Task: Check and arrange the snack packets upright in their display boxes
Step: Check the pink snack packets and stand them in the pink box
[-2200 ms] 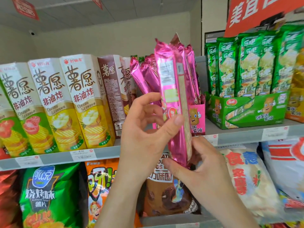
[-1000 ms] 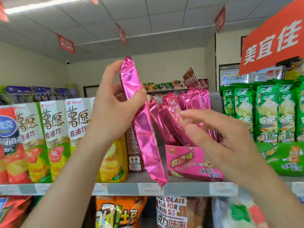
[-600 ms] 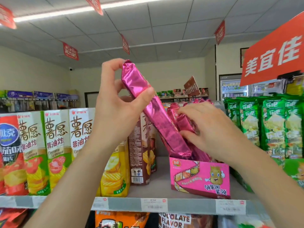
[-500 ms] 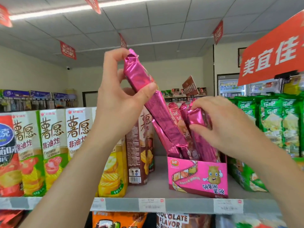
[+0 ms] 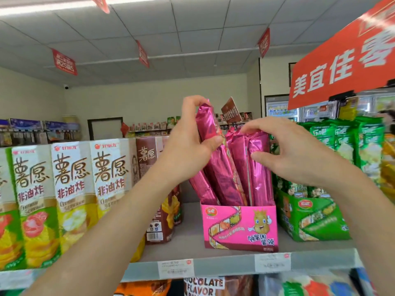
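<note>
Left grip (image 5: pixel 188 144) clasps a leaning shiny pink foil packet (image 5: pixel 218 167), foot inside the pink cardboard display box (image 5: pixel 239 229); right grip (image 5: pixel 299 154) pinches the standing pink packets (image 5: pixel 258 178) — best hold those aside, then swing it vertical.

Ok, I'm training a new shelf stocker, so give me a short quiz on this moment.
1. True or false: the pink packet in the left hand stands straight upright.
2. Which box stands directly right of the pink display box? A the green display box, B a blue one, C an orange one.
3. Fill in: the right hand holds the other pink packets by their ____ ends.
Key: 1 false, it leans left; 2 A; 3 top.
</note>
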Demonstrator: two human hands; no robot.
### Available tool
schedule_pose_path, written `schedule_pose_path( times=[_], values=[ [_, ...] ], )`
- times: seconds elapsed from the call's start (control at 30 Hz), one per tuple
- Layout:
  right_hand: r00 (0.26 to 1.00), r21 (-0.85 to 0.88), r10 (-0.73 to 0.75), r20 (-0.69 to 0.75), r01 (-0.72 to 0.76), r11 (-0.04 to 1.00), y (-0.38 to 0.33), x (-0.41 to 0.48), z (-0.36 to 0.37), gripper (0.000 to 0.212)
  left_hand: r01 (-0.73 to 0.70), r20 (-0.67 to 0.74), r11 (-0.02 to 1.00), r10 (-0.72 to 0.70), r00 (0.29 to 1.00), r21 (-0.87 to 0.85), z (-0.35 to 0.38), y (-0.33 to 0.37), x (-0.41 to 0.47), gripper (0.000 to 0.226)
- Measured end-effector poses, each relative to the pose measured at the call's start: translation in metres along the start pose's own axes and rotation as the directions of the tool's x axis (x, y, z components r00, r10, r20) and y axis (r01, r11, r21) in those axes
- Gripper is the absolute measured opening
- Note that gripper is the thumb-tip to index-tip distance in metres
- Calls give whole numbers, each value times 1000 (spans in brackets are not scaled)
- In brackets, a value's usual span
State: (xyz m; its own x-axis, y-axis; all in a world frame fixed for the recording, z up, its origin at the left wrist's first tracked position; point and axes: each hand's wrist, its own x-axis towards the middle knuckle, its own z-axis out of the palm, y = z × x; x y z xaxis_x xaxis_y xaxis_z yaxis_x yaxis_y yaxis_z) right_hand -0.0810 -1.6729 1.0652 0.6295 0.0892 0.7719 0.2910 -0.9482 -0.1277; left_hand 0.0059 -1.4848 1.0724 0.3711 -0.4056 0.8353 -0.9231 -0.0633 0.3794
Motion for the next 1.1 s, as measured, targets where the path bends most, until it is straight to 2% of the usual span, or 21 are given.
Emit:
schedule_pose_path(
  times=[0.1,0.2,0.3,0.4,0.5,0.57,0.63,0.7,0.77,0.83,0.9,1.0,1.1],
  values=[
    [998,22,-38,-39,39,999,-13,6,8,51,17,69,996,-23,997,88,15,-9,-7,50],
    [998,-43,-57,-26,56,997,-20,10,17,69,-42,134,957,3,991,288,23,-8,-11,49],
    [995,-80,-79,-66,73,994,-17,16,22,50,-196,179,816,115,977,544,15,-2,-11,43],
    [994,-57,-101,-38,99,993,-13,21,24,37,-297,211,683,208,955,667,-3,5,-8,38],
    [993,-48,-117,11,118,992,-12,23,27,42,-225,211,535,89,973,814,-7,8,-10,56],
    [992,-56,-126,15,126,990,-12,23,29,46,-150,173,448,-11,985,881,-1,3,-14,51],
    [991,-39,-131,6,131,991,-12,21,32,46,-95,128,407,-55,990,909,1,-3,-16,39],
    [990,-3,-137,-18,137,991,-8,19,35,44,-93,132,471,-50,990,877,-2,-6,-14,32],
    [990,66,-121,-69,125,990,-6,16,41,43,-67,116,601,-44,992,796,-4,-6,-14,32],
    [985,142,-76,-156,99,985,-4,13,49,43,-14,50,726,-27,998,687,-4,-5,-16,37],
    [973,174,-39,-226,80,981,-2,9,56,40,9,11,807,-19,1000,591,-3,-5,-19,46],
    [965,171,-23,-260,69,983,-3,3,64,39,80,-76,918,-54,996,388,0,-8,-20,53],
    [961,64,-61,-269,81,995,-8,-3,66,51,196,-178,966,-166,970,167,7,-10,-18,37]
  ],
)
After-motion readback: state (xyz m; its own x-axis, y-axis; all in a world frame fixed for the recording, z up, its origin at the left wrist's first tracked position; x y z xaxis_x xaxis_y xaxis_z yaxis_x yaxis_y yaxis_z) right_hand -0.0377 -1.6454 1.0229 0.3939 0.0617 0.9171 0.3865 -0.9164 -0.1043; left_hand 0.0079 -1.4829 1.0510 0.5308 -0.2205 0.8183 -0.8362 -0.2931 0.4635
